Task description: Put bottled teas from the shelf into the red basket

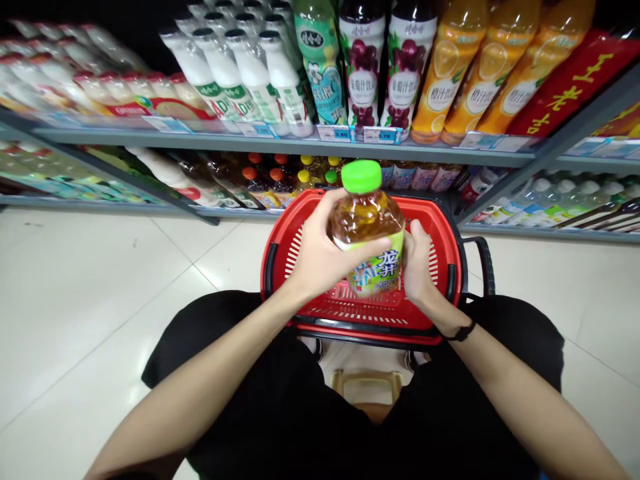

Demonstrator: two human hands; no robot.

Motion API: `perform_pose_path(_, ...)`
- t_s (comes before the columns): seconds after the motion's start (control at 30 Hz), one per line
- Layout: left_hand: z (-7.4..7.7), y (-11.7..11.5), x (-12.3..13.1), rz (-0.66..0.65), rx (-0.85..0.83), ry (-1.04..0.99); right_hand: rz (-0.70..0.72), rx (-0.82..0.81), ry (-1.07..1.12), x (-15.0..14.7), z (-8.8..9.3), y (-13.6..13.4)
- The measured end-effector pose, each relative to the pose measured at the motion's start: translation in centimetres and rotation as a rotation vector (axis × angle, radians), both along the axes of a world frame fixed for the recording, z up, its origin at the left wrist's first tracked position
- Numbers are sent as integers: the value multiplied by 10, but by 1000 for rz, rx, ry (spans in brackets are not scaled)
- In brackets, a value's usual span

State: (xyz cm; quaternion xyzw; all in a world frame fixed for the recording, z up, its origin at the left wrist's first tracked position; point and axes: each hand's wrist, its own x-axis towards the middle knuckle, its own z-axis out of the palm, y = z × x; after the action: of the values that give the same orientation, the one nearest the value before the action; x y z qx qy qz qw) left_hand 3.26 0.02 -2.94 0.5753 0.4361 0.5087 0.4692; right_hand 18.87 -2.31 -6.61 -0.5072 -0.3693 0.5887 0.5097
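A tea bottle [373, 223] with a bright green cap and a yellow-green label is held up over the red shopping basket [280, 233]. My left hand [320, 250] wraps round the bottle's left side, its thumb lying across the label. On the opposite side, my right hand [417, 260] rests against the bottle with its fingers partly hidden behind it. The bottle stands nearly upright and leans slightly. Slots show in the basket's floor and walls, and the bottle covers the middle of the inside.
Ahead, a grey shelf [425, 155] bears white milk-drink bottles [285, 83], grape juice bottles [363, 67] and orange juice bottles [450, 73]. More bottles [277, 177] stand on the level below. A black basket handle [485, 263] sticks out at right. Below the basket is a small stool [367, 377].
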Motion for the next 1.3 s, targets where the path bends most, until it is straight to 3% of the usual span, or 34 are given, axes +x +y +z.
perform_pose_path(0.17, 14, 18, -12, 47, -363, -392, 226, -203, 359, 3, 20, 3)
perform_pose_path(0.37, 22, 31, -26, 58, -294, -510, 519, -356, 593, -19, 24, -10)
perform_pose_path(0.43, 23, 34, -33, 60, -289, -503, 432, -317, 539, -24, 18, -14)
perform_pose_path(0.53, 25, 39, -45, 20, -275, -475, 255, -183, 284, -24, 5, -19)
perform_pose_path(0.63, 27, 40, -54, -17, -286, -458, 214, 40, -15, -20, -4, -25)
perform_pose_path(0.73, 25, 39, -55, -15, -301, -492, 230, 181, -137, -18, -7, -31)
perform_pose_path(0.97, 18, 42, -50, 12, -344, -546, 220, 159, -178, -22, -11, -35)
perform_pose_path(1.3, 16, 40, -46, 52, -381, -500, 247, 107, -172, -21, -3, -32)
